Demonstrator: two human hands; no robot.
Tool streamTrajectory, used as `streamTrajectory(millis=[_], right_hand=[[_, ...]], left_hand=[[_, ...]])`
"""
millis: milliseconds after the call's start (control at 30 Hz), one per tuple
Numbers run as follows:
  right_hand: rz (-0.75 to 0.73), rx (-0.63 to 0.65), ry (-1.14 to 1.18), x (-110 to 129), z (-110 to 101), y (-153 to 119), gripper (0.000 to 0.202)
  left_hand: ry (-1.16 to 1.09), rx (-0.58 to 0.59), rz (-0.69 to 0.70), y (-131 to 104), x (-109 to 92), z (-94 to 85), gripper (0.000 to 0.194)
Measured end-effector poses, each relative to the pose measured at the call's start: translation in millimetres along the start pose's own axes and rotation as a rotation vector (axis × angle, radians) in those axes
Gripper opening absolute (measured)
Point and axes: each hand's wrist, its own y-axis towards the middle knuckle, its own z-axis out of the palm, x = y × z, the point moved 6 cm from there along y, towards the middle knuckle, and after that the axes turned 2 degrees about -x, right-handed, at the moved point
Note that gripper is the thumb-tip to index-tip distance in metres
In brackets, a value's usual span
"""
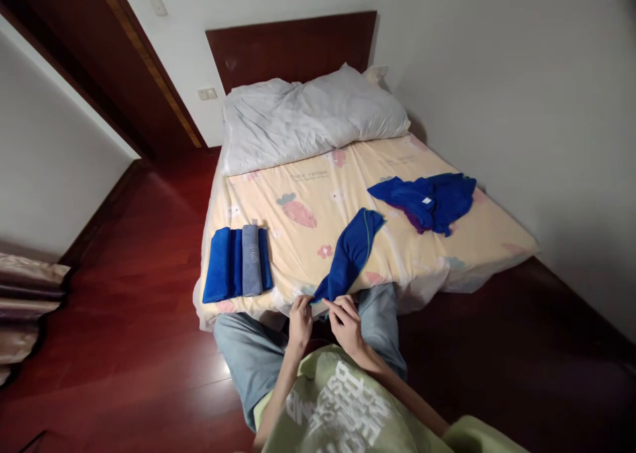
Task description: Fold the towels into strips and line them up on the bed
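Observation:
A blue towel with a green edge stretches diagonally across the near part of the bed, bunched narrow toward me and wider at its far end. My left hand pinches its near corner at the front edge of the mattress. Just to the right, my right hand has its fingers closed on the same near end, the index finger pointing left along the edge. Left of them lie several rolled or folded cloths side by side, blue ones and a grey one with pale lettering.
A rumpled pile of blue cloth, with a white label and some purple, lies at the right of the patterned bedsheet. A grey-white quilt or pillow rests against the dark headboard. Walls stand behind and right.

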Motion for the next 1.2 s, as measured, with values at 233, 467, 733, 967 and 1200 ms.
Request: streamTrajectory(millis=[233,467,733,967,1200], right_hand=[[0.08,0.186,0.045,-8.2,3.4,16.2,0.043],[0.183,0.012,-0.089,-17.9,19.2,12.3,0.021],[0.27,0.119,-0.072,-59.4,-10.6,21.4,0.035],[0.361,0.149,-0.209,-101.7,-74.9,14.2,0.042],[0.362,0.034,-0.061,-107.1,-139.9,72.6,0.024]], left_hand=[[0.001,-0.087,0.081,26.1,-30.8,-27.1,0.044],[0.119,-0.026,0.243,35.2,-81.6,-12.2,0.034],[0.172,-0.233,0.325,48.0,-95.3,-49.5,0.036],[0.318,-0.337,0.391,67.2,-98.1,-98.1,0.031],[0.377,-0.136,0.428,113.7,-105.9,-134.8,0.034]])
